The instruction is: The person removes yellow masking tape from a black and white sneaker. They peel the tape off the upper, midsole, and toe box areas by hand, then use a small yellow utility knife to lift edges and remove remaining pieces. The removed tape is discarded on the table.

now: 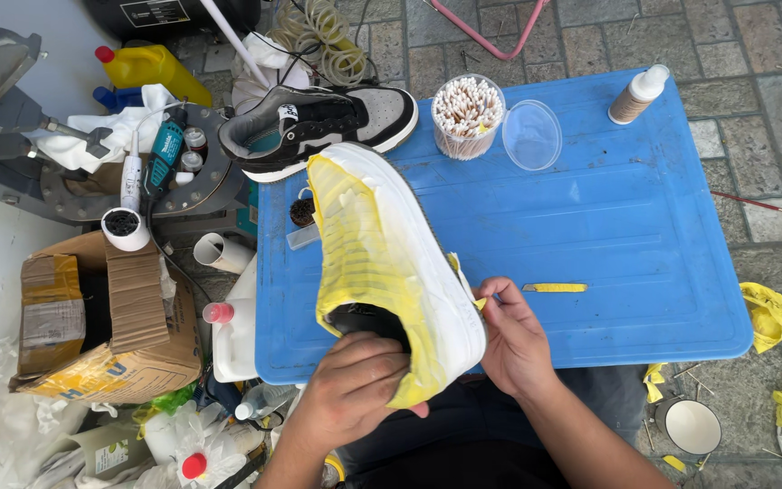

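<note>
Cardboard box (106, 317) at 9 o'clock off the blue table (626, 226); a second, black-and-grey sneaker (319, 127) sits at 11 o'clock on the table's far corner, with the cotton-swab cup (468, 113), its clear lid (531, 136) and a small bottle (637, 95) running toward 1 o'clock. My left hand (350, 394) at 6 o'clock is pushed into the heel opening of the taped shoe (382, 263), fingers curled closed on it, holding it sole-side right above the table's near edge. My right hand (513, 340) at 5 o'clock pinches a yellow tape end (472, 294) at the sole's edge between thumb and fingertips; a loose tape strip (554, 288) lies just beyond at 3 o'clock.
</note>
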